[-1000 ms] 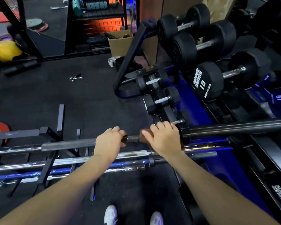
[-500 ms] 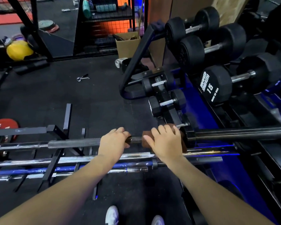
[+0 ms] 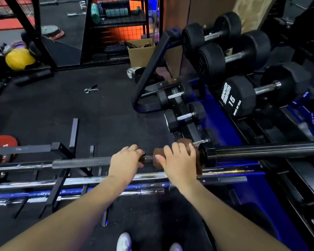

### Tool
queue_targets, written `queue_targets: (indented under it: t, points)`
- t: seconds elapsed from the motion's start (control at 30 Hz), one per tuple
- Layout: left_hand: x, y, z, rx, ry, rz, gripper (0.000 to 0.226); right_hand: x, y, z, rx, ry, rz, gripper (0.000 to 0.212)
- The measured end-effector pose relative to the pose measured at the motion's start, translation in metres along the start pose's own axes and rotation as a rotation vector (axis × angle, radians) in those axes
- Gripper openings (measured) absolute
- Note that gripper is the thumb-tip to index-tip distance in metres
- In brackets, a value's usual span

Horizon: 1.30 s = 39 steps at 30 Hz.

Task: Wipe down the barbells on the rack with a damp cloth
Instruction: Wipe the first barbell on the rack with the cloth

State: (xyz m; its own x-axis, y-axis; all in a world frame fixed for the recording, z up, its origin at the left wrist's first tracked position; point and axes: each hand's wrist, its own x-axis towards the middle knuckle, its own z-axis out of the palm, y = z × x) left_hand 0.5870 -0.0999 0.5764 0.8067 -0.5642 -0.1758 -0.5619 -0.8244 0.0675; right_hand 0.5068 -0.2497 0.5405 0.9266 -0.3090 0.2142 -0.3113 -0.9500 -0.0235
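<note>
A dark barbell (image 3: 80, 163) runs left to right across the view, its thick black sleeve (image 3: 270, 151) reaching to the right. My left hand (image 3: 124, 163) grips the shaft. Just to its right, my right hand (image 3: 179, 160) holds a brown cloth (image 3: 184, 142) wrapped round the shaft, close against the collar (image 3: 208, 154). Below lie three more barbells (image 3: 91, 181) on a low black rack (image 3: 60, 185).
A dumbbell rack (image 3: 214, 113) with black dumbbells (image 3: 239, 98) stands to the right. A cardboard box (image 3: 140, 51), a yellow ball (image 3: 19, 58), a red plate (image 3: 3, 142) and a spring clip (image 3: 91, 89) sit on the black floor. My shoes (image 3: 124, 242) show at the bottom.
My right hand with the cloth has slid a little right along the shaft toward the collar. The left hand keeps its grip; the view has shifted slightly.
</note>
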Motion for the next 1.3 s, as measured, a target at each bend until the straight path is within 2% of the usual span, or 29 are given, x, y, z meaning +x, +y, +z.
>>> queue_targets:
  t: [0.03,0.17,0.23,0.3,0.33,0.4,0.47,0.53,0.57,0.63,0.7,0.73,0.8,0.87,0.9,1.0,1.07,1.17,1.3]
  points:
    - [0.000,0.000,0.000,0.005,0.006,-0.001,0.036,0.008,-0.001,-0.004,-0.016,-0.006,-0.001,0.045]
    - [0.001,-0.002,0.000,-0.001,0.012,0.001,0.036,0.039,0.000,-0.014,0.021,-0.239,-0.029,0.047]
    - [0.002,-0.002,-0.001,-0.009,0.006,0.002,0.036,0.042,0.000,-0.012,-0.006,-0.236,0.028,0.047]
    - [0.001,-0.002,-0.001,-0.021,-0.006,0.002,0.036,0.027,-0.005,-0.010,0.001,-0.118,0.107,0.048]
    - [0.000,-0.001,-0.001,-0.021,-0.007,0.000,0.035,0.014,-0.007,-0.004,0.006,-0.020,0.097,0.046]
    - [-0.001,0.000,0.000,-0.016,0.000,0.000,0.034,-0.013,-0.010,0.006,0.016,0.038,0.004,0.047]
    - [0.000,0.001,0.000,-0.014,0.008,0.005,0.034,-0.013,-0.006,0.006,-0.021,0.015,-0.040,0.052]
    - [0.000,-0.001,0.000,-0.011,0.012,0.000,0.033,0.004,-0.006,0.002,-0.072,0.001,-0.038,0.048]
    - [0.000,-0.001,0.000,-0.011,0.016,0.000,0.032,0.014,-0.008,-0.003,-0.067,-0.032,-0.025,0.047]
    - [0.000,-0.003,0.001,-0.012,0.014,0.001,0.032,0.034,-0.011,-0.011,0.026,-0.215,0.004,0.045]
    - [-0.001,-0.003,0.000,-0.001,0.008,0.010,0.033,0.047,-0.009,-0.007,0.079,-0.289,0.049,0.046]
    - [-0.001,-0.003,0.000,-0.002,0.011,0.012,0.033,0.048,-0.009,-0.006,0.063,-0.281,0.078,0.049]
    - [-0.003,-0.003,-0.001,-0.015,0.010,0.011,0.033,0.032,-0.015,-0.005,0.040,-0.119,0.136,0.052]
    - [-0.003,-0.003,0.000,-0.010,0.010,0.011,0.033,0.000,-0.021,0.004,0.030,0.074,0.107,0.043]
    - [-0.003,-0.003,0.001,-0.012,0.013,0.010,0.034,-0.011,-0.022,0.007,0.027,0.099,0.067,0.040]
    - [-0.002,-0.003,0.001,-0.019,0.029,0.021,0.032,-0.001,-0.019,0.012,0.006,0.161,0.050,0.033]
    - [0.000,-0.004,0.002,-0.014,0.037,0.023,0.030,0.019,-0.023,0.007,-0.004,0.166,0.111,0.040]
    - [0.000,-0.006,0.002,-0.017,0.032,0.023,0.028,0.037,-0.024,0.002,0.047,-0.069,0.145,0.050]
    - [-0.006,-0.006,0.004,-0.048,0.031,0.033,0.029,-0.002,-0.031,0.004,0.042,0.098,0.157,0.038]
